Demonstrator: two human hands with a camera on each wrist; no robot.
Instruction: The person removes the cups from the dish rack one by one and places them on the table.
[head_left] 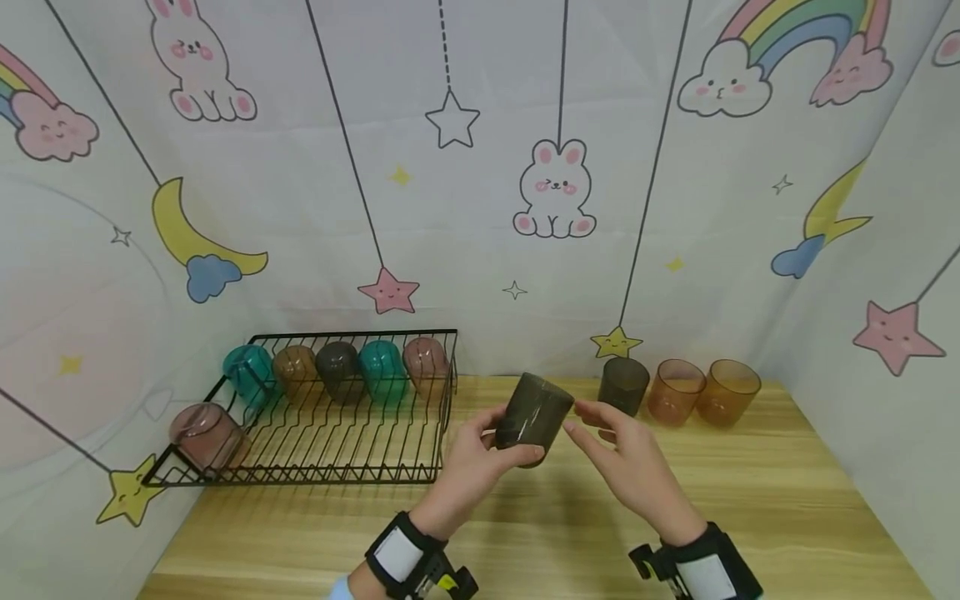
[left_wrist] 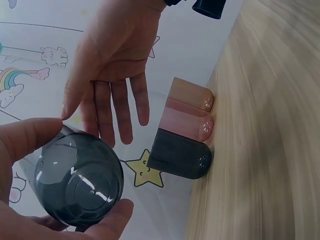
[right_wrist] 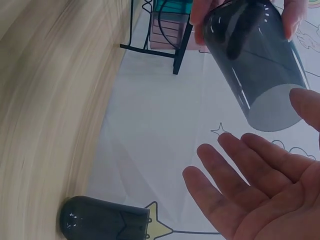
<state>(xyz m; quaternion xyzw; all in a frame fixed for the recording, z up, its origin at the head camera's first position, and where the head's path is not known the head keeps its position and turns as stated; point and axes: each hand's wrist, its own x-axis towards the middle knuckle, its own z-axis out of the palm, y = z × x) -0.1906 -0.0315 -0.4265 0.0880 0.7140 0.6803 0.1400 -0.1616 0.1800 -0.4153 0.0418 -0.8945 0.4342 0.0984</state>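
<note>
- Left hand (head_left: 468, 467): we see its grip closed round the smoky grey tumbler (head_left: 534, 417), thumb on the near side and fingers curled round the far wall; the left wrist view shows the tumbler's thick base (left_wrist: 80, 185) facing the wrist.
- Tumbler axis: we read the long axis as tilted, base toward the left hand and down, open mouth (right_wrist: 272, 107) up and to the right, held in the air above the desk (head_left: 525, 517).
- Right hand (head_left: 626, 462): its grip is open, fingers straight and spread, holding nothing; it lies just beside the tumbler's mouth end, apart from the glass as far as we can tell.
- Outward to the left: the black wire dish rack (head_left: 352, 454), with six tumblers lying in it, sits nearer the holding hand.
- Outward to the right: a dark tumbler (head_left: 623, 385) and two amber tumblers (head_left: 703, 392) stand mouth up in a row at the desk's far edge, behind the open hand.
</note>
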